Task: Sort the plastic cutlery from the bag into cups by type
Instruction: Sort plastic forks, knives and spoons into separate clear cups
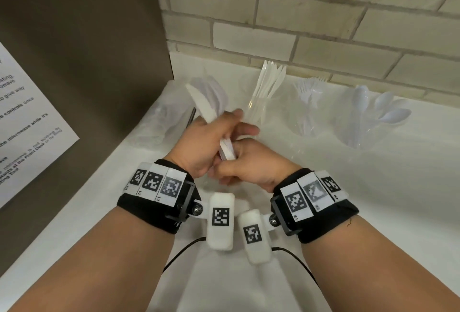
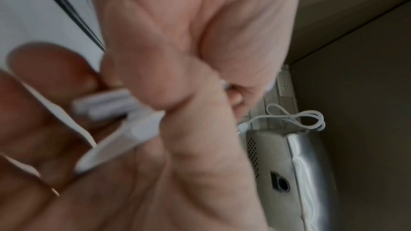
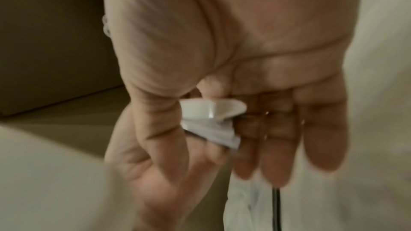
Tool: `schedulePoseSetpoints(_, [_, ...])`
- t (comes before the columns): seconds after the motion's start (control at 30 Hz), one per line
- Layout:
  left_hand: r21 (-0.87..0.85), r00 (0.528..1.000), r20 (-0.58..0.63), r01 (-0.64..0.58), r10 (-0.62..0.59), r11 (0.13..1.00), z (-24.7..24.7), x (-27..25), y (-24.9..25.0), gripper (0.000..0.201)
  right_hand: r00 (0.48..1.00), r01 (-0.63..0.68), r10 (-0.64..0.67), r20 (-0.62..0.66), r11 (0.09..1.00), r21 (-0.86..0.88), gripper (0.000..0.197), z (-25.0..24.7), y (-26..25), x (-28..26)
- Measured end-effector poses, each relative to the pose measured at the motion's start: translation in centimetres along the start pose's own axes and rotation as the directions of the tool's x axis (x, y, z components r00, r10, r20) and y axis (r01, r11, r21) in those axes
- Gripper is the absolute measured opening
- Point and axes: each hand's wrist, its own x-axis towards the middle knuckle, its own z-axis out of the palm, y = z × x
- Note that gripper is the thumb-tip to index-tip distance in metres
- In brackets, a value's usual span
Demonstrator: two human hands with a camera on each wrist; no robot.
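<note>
I see a white counter [image 1: 373, 187] under a brick wall [image 1: 323, 12]. My left hand [image 1: 199, 147] and right hand [image 1: 251, 164] both grasp white knives [image 1: 202, 106].

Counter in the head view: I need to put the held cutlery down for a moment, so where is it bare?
Bare counter lies right of the right hand, in front of the fork cup and spoon cup. The back row is crowded: plastic bag, knife cup.

Cream brick wall w/ grey mortar [image 1: 323, 12] runs behind the grip; tall brown panel [image 1: 82, 37] stands left of it, bearing a white printed paper notice [image 1: 27, 112]. Silver metal appliance [image 2: 295, 173] w/ looped white cable [image 2: 298, 117] sits beyond, per left-wrist view.
</note>
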Motion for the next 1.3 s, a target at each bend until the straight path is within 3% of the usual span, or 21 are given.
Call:
schedulePoseSetpoints(0.03, [-0.089,0.994,-0.113,-0.025,0.014,0.996,-0.2,0.3,0.1,0.026,0.998,-0.016,0.011,-0.055,0.995,-0.096,0.012,-0.5,-0.2,0.1])
schedulePoseSetpoints(0.07, [-0.128,0.979,-0.204,-0.051,0.024,0.991,-0.5,0.5,0.3,0.025,0.994,-0.034,0.018,-0.112,0.989,-0.141,0.02,-1.0,-0.3,0.1])
schedulePoseSetpoints(0.13, [0.005,0.95,-0.312,-0.034,0.034,0.999,-1.0,0.8,0.2,0.031,0.962,-0.016,-0.005,-0.274,0.997,-0.072,0.031,-2.0,-0.6,0.2])
schedulePoseSetpoints(0.2, [0.213,0.954,-0.3,0.047,0.02,0.976,-1.1,0.7,-0.2,0.038,0.893,0.091,-0.06,-0.446,0.995,0.049,0.031,-2.7,-1.4,0.0])
schedulePoseSetpoints(0.27, [0.348,0.968,-0.252,0.106,-0.016,0.931,-0.8,0.3,-0.7,0.037,0.842,0.176,-0.107,-0.53,0.981,0.082,0.038,-3.2,-2.1,0.0])
schedulePoseSetpoints(0.37, [0.464,0.986,-0.159,0.122,-0.053,0.877,-0.3,0.0,-1.3,0.025,0.846,0.176,-0.128,-0.518,0.983,0.045,0.054,-3.6,-2.4,0.0])
schedulePoseSetpoints(0.57, [0.428,0.998,0.036,0.03,-0.051,0.903,0.1,-0.4,-1.6,0.022,0.793,0.231,-0.133,-0.594,0.969,0.092,0.018,-3.4,-1.7,0.2])
schedulePoseSetpoints(0.67, [0.361,0.998,0.005,0.052,-0.058,0.931,0.1,-0.3,-1.6,0.046,0.762,0.262,-0.127,-0.635,0.957,0.124,0.012,-3.6,-1.6,0.3])
schedulePoseSetpoints(0.9, [0.28,0.995,-0.043,0.101,-0.093,0.955,0.0,0.0,-2.0,0.043,0.718,0.272,-0.088,-0.691,0.948,0.162,0.016,-4.3,-1.7,0.5])
schedulePoseSetpoints(1.1, [0.195,0.996,-0.009,0.086,-0.086,0.977,0.3,0.0,-2.0,0.045,0.832,0.285,-0.089,-0.547,0.915,0.285,0.009,-4.2,-1.3,0.6])
schedulePoseSetpoints(1.17, [0.198,0.996,-0.008,0.092,-0.092,0.976,0.3,0.0,-2.2,0.044,0.835,0.294,-0.074,-0.545,0.898,0.329,0.004,-4.3,-1.2,0.6])
schedulePoseSetpoints(1.3, [0.224,0.99,-0.11,0.11,-0.087,0.968,0.0,0.4,-2.7,0.042,0.795,0.297,-0.044,-0.605,0.898,0.325,0.013,-5.3,-1.3,0.6])
